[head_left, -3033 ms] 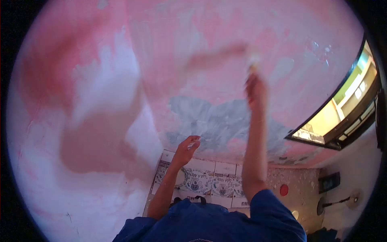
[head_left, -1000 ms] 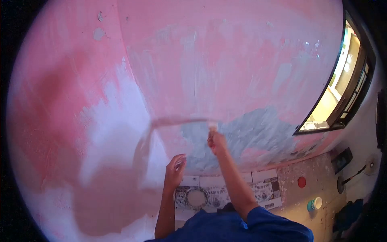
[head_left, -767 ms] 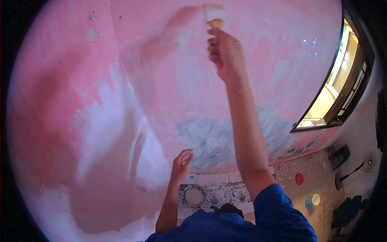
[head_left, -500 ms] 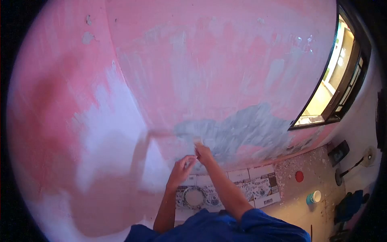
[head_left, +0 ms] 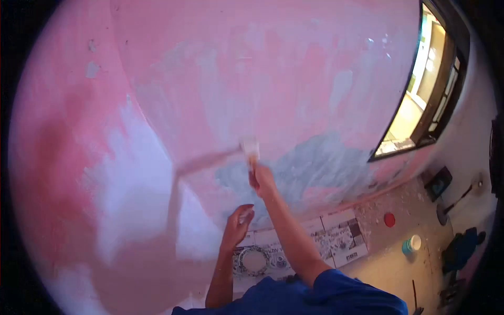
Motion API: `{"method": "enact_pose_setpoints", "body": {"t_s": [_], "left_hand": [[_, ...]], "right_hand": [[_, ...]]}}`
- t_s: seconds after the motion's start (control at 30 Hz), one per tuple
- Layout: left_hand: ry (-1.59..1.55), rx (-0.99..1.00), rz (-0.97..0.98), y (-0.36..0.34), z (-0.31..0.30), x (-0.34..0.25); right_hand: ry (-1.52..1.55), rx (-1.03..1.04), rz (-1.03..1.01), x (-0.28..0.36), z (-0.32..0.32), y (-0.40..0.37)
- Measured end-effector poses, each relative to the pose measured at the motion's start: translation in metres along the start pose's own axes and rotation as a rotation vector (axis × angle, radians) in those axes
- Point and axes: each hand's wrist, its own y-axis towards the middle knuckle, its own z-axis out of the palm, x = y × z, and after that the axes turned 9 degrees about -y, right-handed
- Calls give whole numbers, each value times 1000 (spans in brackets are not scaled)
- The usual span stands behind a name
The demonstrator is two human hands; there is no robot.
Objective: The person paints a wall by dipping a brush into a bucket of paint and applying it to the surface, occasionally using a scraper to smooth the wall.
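Observation:
My right hand [head_left: 263, 181] is closed around the handle of a paintbrush [head_left: 250, 147], its wide pale bristles pointing up against the pink wall [head_left: 220, 115]. The brush is slightly blurred and lies just above a grey bare patch [head_left: 310, 163] of that wall. Lower and to the left, my left hand [head_left: 239, 224] hangs in front of the wall with loosely curled fingers, apart from the thumb. Whitish smears show on its fingers, and I make out no object in it.
Flattened printed cardboard [head_left: 344, 236] lies along the wall's foot. On the floor to the right are a red disc-shaped thing [head_left: 389, 219], a teal-and-white tub [head_left: 411, 245] and scattered flakes. A dark-framed window [head_left: 415, 110] is at upper right, a standing fan [head_left: 459, 199] at far right.
My right hand has moved upward with the paintbrush, from the grey patch to the pink area above. My left hand now sits apart from it. The view has shifted slightly.

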Motion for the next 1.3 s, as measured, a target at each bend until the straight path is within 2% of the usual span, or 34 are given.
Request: {"method": "enact_pose_setpoints", "body": {"t_s": [0.03, 0.07, 0.1, 0.13, 0.17, 0.2, 0.23, 0.27, 0.3, 0.33, 0.37, 0.43, 0.5, 0.53, 0.57, 0.6, 0.63, 0.67, 0.73, 0.77, 0.8, 0.83, 0.87, 0.9, 0.93, 1.0, 1.03, 1.07, 1.1, 1.13, 1.17, 1.2, 1.27, 1.3], "left_hand": [[-66, -9, 20, -5, -3, -1], [-132, -8, 48, -3, -5, -2], [-212, -40, 51, -4, -6, 6], [-215, 7, 59, -1, -5, 5], [-166, -41, 43, -1, -4, 1], [-117, -96, 22, -2, -3, 2], [-45, -119, -27, 7, 6, 16], [-43, -109, -30, 10, 15, 15], [-63, -54, 18, 13, 27, 12], [-85, -2, 66, 17, 41, 8], [-96, 22, 3, 20, 55, 4], [-126, 63, 10, 29, 81, 8], [-70, 133, 15, 32, 98, 1], [-69, 126, 24, 37, 106, -7], [-84, 125, 17, 40, 115, -14], [-97, 125, -8, 35, 122, -15], [-70, 150, -5, 36, 125, -12], [-55, 142, 7, 39, 121, -11], [65, 181, 23, 45, 128, -6], [67, 172, 4, 43, 135, -8], [70, 123, -28, 49, 144, -14], [73, 72, -54, 56, 154, -20], [79, 61, -66, 59, 162, -23], [36, 98, -25, 61, 169, -24], [-7, 135, 20, 64, 172, -25], [8, 121, 10, 62, 175, -34], [15, 120, 10, 61, 175, -37], [18, 108, 16, 59, 172, -39], [29, 87, 34, 56, 167, -39], [35, 63, 54, 54, 163, -39], [29, 50, 48, 51, 158, -38], [66, -5, 25, 47, 151, -39], [107, -61, 4, 38, 143, -38], [37, -86, 24, 40, 142, -38]], "right_hand": [[146, 49, 76, -46, -36, 4], [197, -90, 204, -67, -65, -3], [222, -121, 182, -52, -85, -13], [4, -181, 101, -26, -103, -32], [-223, -245, 39, 2, -115, -56], [-376, -337, -118, 58, -116, -71], [-525, -458, -628, 131, -140, -63], [-705, -620, -823, 184, -133, -71], [-752, -729, -1172, 223, -129, -73], [-769, -799, -1406, 258, -125, -70], [-765, -796, -1408, 276, -131, -56], [-1268, -1003, -1290, 295, -147, -24], [-1261, -958, -1306, 222, -177, 7], [-1424, -908, -1043, 163, -200, 12], [-1496, -688, -767, 94, -242, 24], [-1529, -550, -668, 21, -294, 36], [-1617, -324, -688, -6, -320, 10], [-1602, -323, -706, 7, -313, 8], [-1430, -427, -600, 62, -306, -10], [-1393, -555, -760, 121, -279, -17], [-1291, -564, -962, 187, -252, -29], [-1149, -647, -1254, 248, -219, -48], [-1178, -735, -1356, 296, -196, -57], [-1082, -699, -1510, 336, -173, -63], [-963, -643, -1573, 358, -154, -69], [-1231, -768, -1356, 331, -145, -35], [-1337, -730, -1158, 277, -146, -15], [-1300, -782, -1252, 203, -160, 12], [-1199, -664, -1290, 141, -180, 20], [-1318, -528, -996, 101, -199, 13], [-1344, -480, -860, 78, -211, 5], [-1354, -460, -849, 74, -221, -2], [-1326, -293, -923, 75, -232, -8], [-1280, -297, -958, 113, -216, -31]]}}
